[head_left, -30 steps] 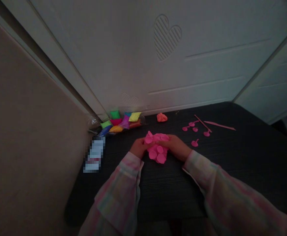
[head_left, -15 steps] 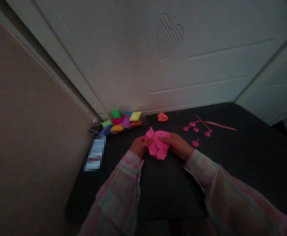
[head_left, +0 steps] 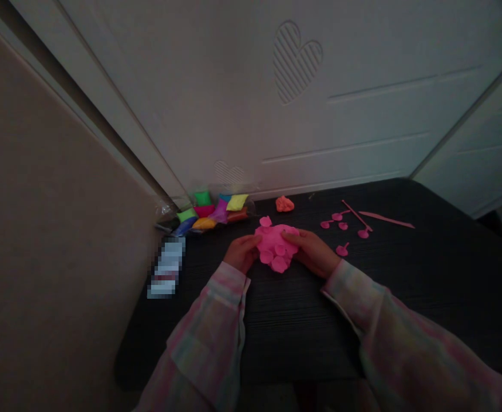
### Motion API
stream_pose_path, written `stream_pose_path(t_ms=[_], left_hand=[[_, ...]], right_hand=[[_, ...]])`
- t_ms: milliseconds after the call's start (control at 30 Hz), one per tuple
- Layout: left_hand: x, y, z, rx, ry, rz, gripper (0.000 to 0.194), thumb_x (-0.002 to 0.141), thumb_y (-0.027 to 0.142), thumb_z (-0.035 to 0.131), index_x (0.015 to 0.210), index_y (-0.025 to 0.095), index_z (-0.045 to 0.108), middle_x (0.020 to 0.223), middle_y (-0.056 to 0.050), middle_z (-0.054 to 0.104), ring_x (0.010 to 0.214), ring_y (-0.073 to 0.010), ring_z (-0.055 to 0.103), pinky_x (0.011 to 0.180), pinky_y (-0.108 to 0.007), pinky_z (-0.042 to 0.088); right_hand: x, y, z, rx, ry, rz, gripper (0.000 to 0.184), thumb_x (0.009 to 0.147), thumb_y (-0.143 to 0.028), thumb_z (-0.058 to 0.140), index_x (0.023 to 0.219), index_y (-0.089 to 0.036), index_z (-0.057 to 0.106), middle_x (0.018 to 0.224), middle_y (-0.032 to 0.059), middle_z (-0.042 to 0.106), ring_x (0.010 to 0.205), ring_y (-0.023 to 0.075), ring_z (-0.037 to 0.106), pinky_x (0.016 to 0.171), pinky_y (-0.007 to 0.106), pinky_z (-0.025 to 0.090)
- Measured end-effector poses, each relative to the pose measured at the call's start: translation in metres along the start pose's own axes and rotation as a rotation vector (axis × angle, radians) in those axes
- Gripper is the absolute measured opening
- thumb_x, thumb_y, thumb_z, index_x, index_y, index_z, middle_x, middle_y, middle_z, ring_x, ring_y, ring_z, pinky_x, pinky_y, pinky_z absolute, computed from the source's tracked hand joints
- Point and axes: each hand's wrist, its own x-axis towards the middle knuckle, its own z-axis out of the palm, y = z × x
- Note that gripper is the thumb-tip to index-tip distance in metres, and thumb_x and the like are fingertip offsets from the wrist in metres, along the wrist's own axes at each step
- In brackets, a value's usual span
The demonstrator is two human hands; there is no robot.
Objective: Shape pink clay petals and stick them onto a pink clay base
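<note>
A bright pink modelling clay piece (head_left: pixel 276 246) with several small round discs standing out from it is held above the dark table. My left hand (head_left: pixel 242 252) grips its left edge, the thumb on top. On the opposite edge my right hand (head_left: pixel 314 249) is closed, its thumb lying across the upper face. The fingers beneath the clay are hidden. To the right lie several small pink clay pieces with short stems, among them one piece (head_left: pixel 342 250) nearest my right hand.
Beyond my hands sits an orange clay lump (head_left: pixel 284 204). A clear bag of coloured clay packets (head_left: pixel 205 213) lies back left, with a blurred-out rectangular object (head_left: pixel 167 268) below it. A thin pink stick (head_left: pixel 356 216) and a flat pink tool (head_left: pixel 387 219) rest at right. A white panel (head_left: pixel 216 86) rises behind the table (head_left: pixel 285 343).
The pink clay has tilted in my hands, so its discs show at a different angle and its lower edge sits slightly higher. My left thumb has shifted left toward the clay's edge.
</note>
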Motion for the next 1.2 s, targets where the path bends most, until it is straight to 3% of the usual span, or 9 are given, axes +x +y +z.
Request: stream_pose_path(t_ms=[400,600,767,867,967,1067,1200], left_hand=[[0.002,0.001,-0.001,0.010,0.105,0.125,0.021,0.048,0.020,0.066,0.061,0.011,0.053,0.050,0.003,0.055,0.044,-0.0070,0.050,0.044,-0.019,0.039],[0.004,0.006,-0.011,-0.044,0.020,0.132,0.030,0.050,0.014,0.063,0.078,0.016,0.052,0.062,0.003,0.058,0.052,-0.0081,0.053,0.049,-0.020,0.040],[0.003,0.010,-0.014,-0.053,-0.007,0.139,0.039,0.047,0.013,0.064,0.083,0.017,0.052,0.070,0.002,0.059,0.057,-0.0092,0.054,0.052,-0.020,0.040],[0.004,0.011,-0.015,0.000,0.019,0.136,0.037,0.046,0.013,0.065,0.081,0.014,0.053,0.068,0.000,0.060,0.055,-0.0088,0.054,0.051,-0.019,0.039],[0.007,0.010,-0.017,0.059,0.071,0.142,0.033,0.048,0.014,0.064,0.079,0.013,0.053,0.066,-0.001,0.060,0.057,-0.0094,0.054,0.054,-0.021,0.040],[0.012,0.008,-0.021,0.137,0.131,0.245,0.026,0.051,0.017,0.062,0.076,0.013,0.055,0.072,-0.003,0.061,0.067,-0.0114,0.055,0.064,-0.024,0.041],[0.015,0.009,-0.028,0.443,0.248,0.421,0.019,0.056,0.017,0.056,0.075,0.015,0.057,0.080,-0.003,0.059,0.076,-0.0119,0.053,0.074,-0.026,0.038]], right_hand=[[0.003,0.005,-0.003,-0.021,0.046,-0.036,0.011,0.064,-0.023,0.055,0.069,-0.013,0.054,0.062,-0.0005,0.057,0.054,0.0069,0.050,0.059,0.023,0.042],[-0.001,0.000,-0.001,0.020,0.077,-0.052,0.012,0.066,-0.024,0.053,0.075,-0.017,0.052,0.069,-0.0017,0.055,0.061,0.0083,0.052,0.061,0.026,0.044],[-0.006,-0.004,0.003,-0.043,0.047,0.064,0.010,0.067,-0.026,0.050,0.070,-0.016,0.049,0.060,-0.0029,0.053,0.053,0.0075,0.052,0.055,0.025,0.045],[-0.008,-0.005,0.004,-0.225,0.046,0.148,0.012,0.066,-0.027,0.050,0.064,-0.015,0.048,0.055,-0.0027,0.052,0.050,0.0072,0.051,0.051,0.022,0.043],[-0.010,-0.006,0.002,-0.579,0.090,0.171,0.019,0.066,-0.033,0.047,0.058,-0.015,0.047,0.048,-0.0026,0.050,0.043,0.0069,0.048,0.041,0.019,0.038],[-0.013,-0.008,-0.001,-0.997,0.136,0.102,0.030,0.070,-0.039,0.039,0.053,-0.016,0.049,0.044,-0.0018,0.049,0.039,0.0073,0.045,0.039,0.019,0.033],[-0.018,-0.013,0.000,-1.394,0.237,-0.080,0.032,0.072,-0.036,0.035,0.052,-0.017,0.053,0.049,0.0010,0.055,0.047,0.0102,0.050,0.046,0.021,0.030]])
